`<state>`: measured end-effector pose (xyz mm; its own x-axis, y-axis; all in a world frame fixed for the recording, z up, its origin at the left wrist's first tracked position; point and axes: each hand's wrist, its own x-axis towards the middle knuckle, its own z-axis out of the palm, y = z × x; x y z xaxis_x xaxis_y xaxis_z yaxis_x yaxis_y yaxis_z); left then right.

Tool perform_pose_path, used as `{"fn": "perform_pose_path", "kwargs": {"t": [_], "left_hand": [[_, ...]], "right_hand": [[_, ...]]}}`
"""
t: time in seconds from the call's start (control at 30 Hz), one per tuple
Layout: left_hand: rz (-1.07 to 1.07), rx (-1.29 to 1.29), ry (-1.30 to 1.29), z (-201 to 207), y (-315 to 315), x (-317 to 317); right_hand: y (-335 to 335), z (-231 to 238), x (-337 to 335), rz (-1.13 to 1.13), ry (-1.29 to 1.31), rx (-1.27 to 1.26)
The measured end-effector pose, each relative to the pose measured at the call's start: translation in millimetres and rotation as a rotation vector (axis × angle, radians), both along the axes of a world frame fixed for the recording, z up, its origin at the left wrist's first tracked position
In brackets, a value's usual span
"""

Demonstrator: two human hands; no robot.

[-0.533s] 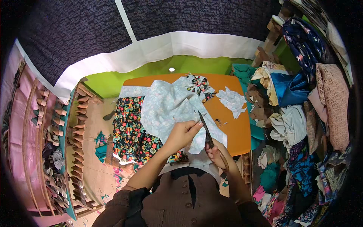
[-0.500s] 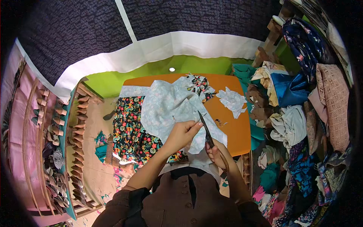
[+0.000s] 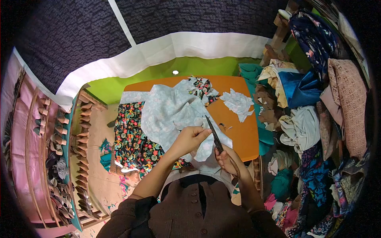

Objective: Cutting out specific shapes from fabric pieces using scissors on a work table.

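Observation:
A pale floral cloth (image 3: 164,107) is spread over the table, its front part gathered about my left hand (image 3: 190,139). The fingers and thumb of that hand are pinched together on the cloth. My right hand (image 3: 226,159) is closed round the handles of a pair of scissors (image 3: 215,137). Their dark blades point away from me and lie just right of my left fingertips, and look nearly closed. Beneath the pale cloth, a black fabric with bright flowers and figures (image 3: 129,127) shows at the left and hangs over the table's front edge.
The orange table (image 3: 243,137) carries a heap of black floral scraps (image 3: 203,88) and a pile of pale scraps (image 3: 238,104). Piled fabrics (image 3: 303,127) crowd the right side. At the left stands a rack of wooden shoe lasts (image 3: 82,150). Scraps litter the floor.
The whole view has shifted slightly, so the table sits a little further left. My hands, the scissors and the cloth keep nearly the same places relative to one another.

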<state>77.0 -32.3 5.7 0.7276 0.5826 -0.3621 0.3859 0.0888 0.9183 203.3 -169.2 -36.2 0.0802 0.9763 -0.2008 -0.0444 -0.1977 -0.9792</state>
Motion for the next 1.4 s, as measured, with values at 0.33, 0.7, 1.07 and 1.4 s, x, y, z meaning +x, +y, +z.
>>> {"fn": "perform_pose_path", "kwargs": {"t": [0.33,0.7,1.07,1.4], "left_hand": [[0.270,0.241,-0.284,-30,-22,37],[0.294,0.235,-0.203,-33,-29,34],[0.274,0.248,-0.172,-34,-24,14],[0.190,0.248,-0.138,-29,-17,-3]], "right_hand": [[-13,-1,23,-0.035,0.031,0.029],[-12,-10,19,-0.043,0.110,-0.021],[-4,3,7,0.009,0.013,-0.018],[2,-9,-10,-0.029,0.003,0.057]]}}
